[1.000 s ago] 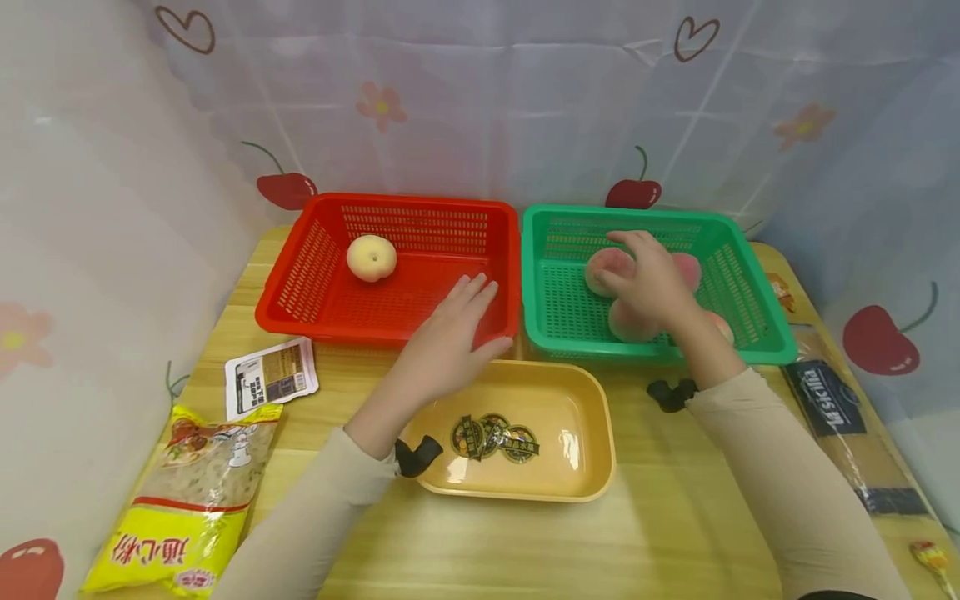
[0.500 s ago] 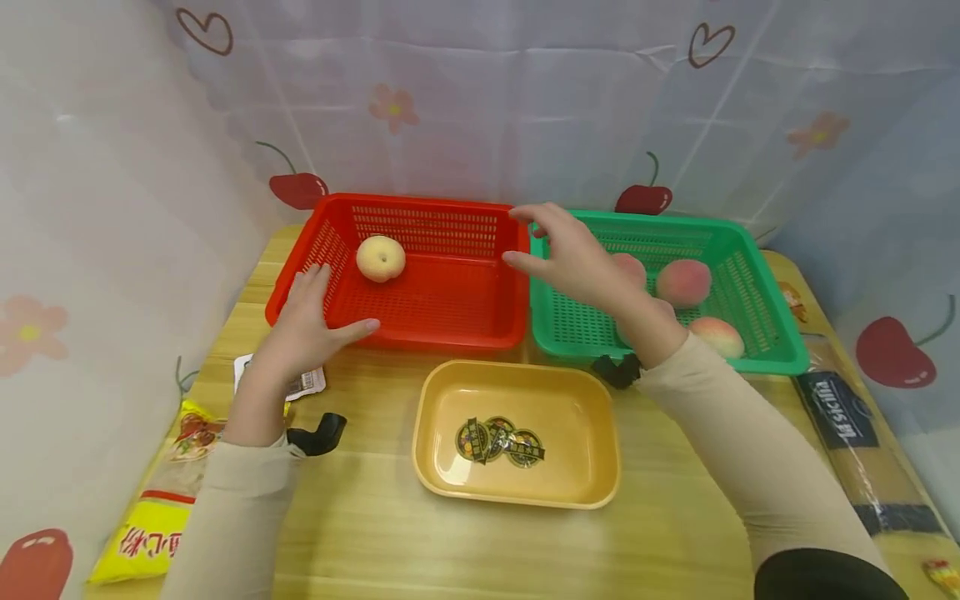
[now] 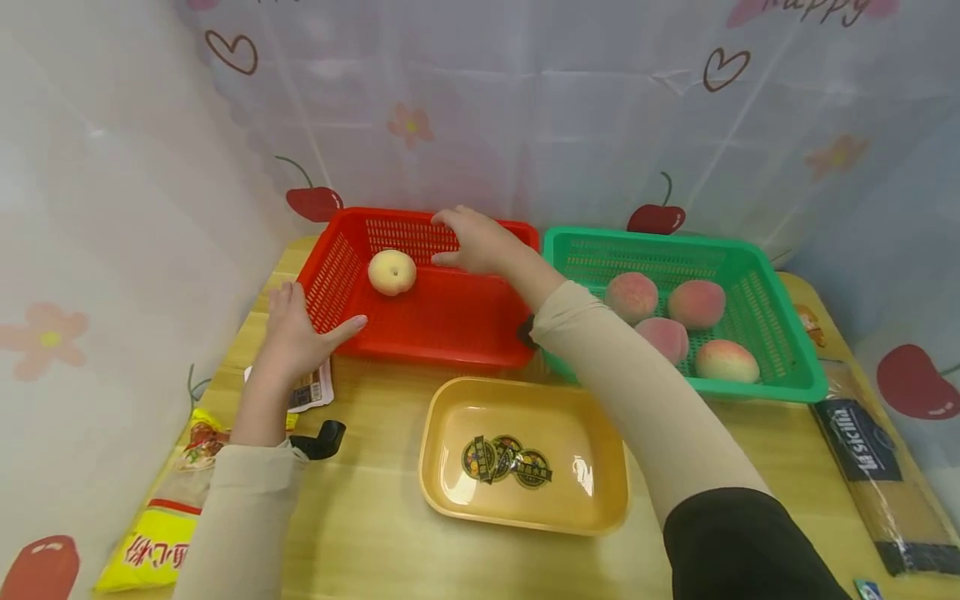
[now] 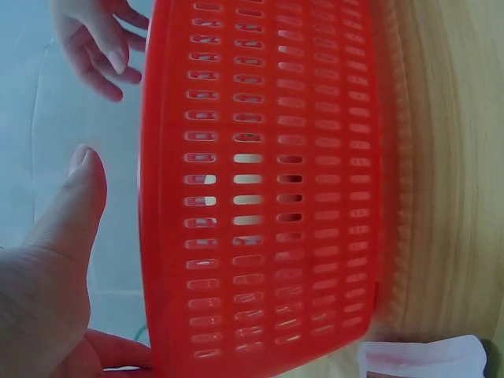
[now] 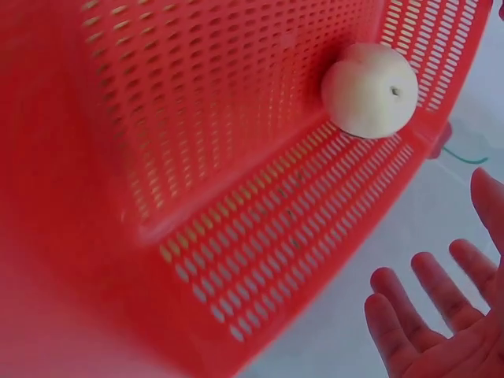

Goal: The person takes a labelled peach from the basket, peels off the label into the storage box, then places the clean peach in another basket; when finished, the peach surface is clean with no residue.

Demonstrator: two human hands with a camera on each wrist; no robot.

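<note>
Both hands' fingers (image 3: 450, 219) flank the red basket (image 3: 442, 321), apart.

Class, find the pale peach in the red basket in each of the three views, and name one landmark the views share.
Head: the pale peach lies at the back left of the red basket, left of the right hand.
Left wrist: not in view; only the basket's outer wall shows.
Right wrist: upper right, in a corner of the basket.
Shared landmark: the red basket's slotted walls.
</note>
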